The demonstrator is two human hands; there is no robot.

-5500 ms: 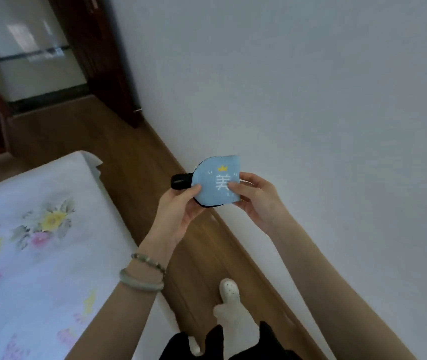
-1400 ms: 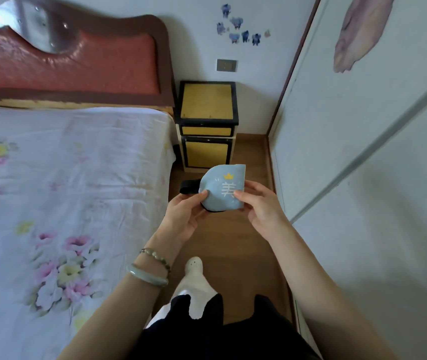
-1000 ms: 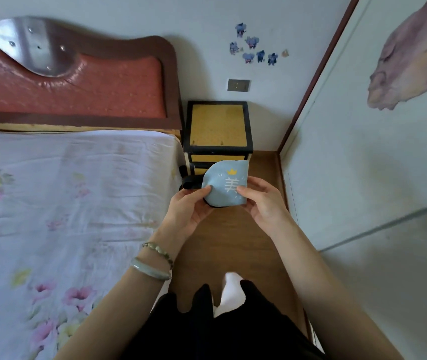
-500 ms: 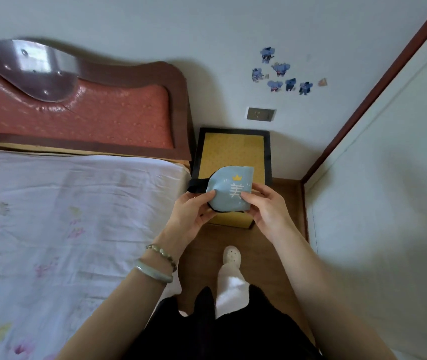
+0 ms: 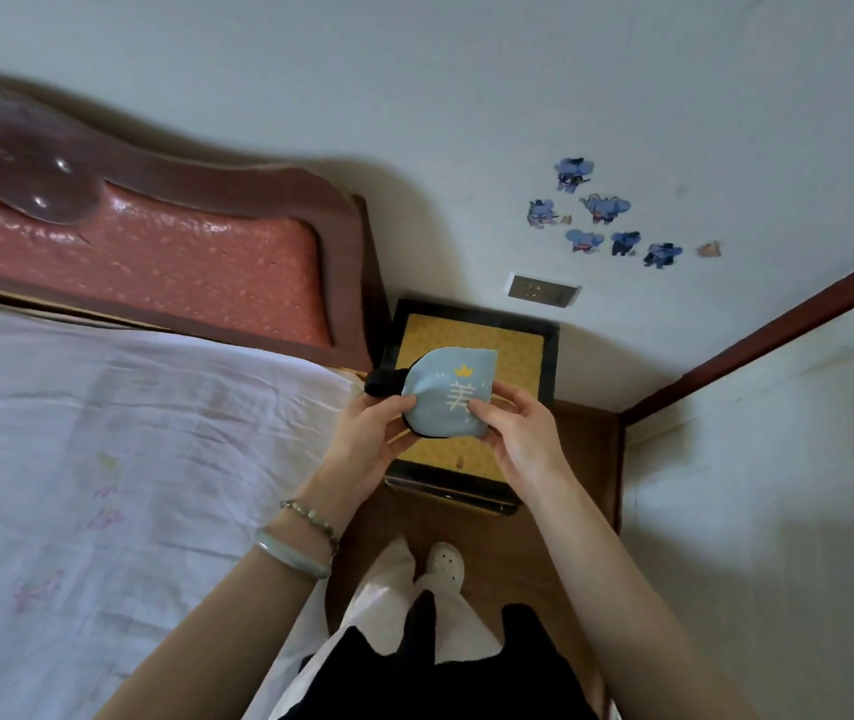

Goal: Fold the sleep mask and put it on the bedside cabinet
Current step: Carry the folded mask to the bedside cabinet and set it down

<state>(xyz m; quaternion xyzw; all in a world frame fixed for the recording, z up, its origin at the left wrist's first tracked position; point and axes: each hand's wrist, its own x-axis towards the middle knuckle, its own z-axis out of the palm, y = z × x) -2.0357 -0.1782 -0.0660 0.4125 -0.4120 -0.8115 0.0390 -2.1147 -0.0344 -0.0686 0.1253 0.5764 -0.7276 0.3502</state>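
Blue folded sleep mask [image 5: 448,389], pinched by left hand [image 5: 370,433], right hand [image 5: 521,433], above bedside cabinet [image 5: 515,350]

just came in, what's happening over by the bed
A person stands by the bed, holding a folded light blue sleep mask in both hands, left hand and right hand pinching its sides. The mask hangs just above the yellow top of the bedside cabinet and has not been set down yet.

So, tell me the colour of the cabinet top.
Yellow with a black frame, head view.
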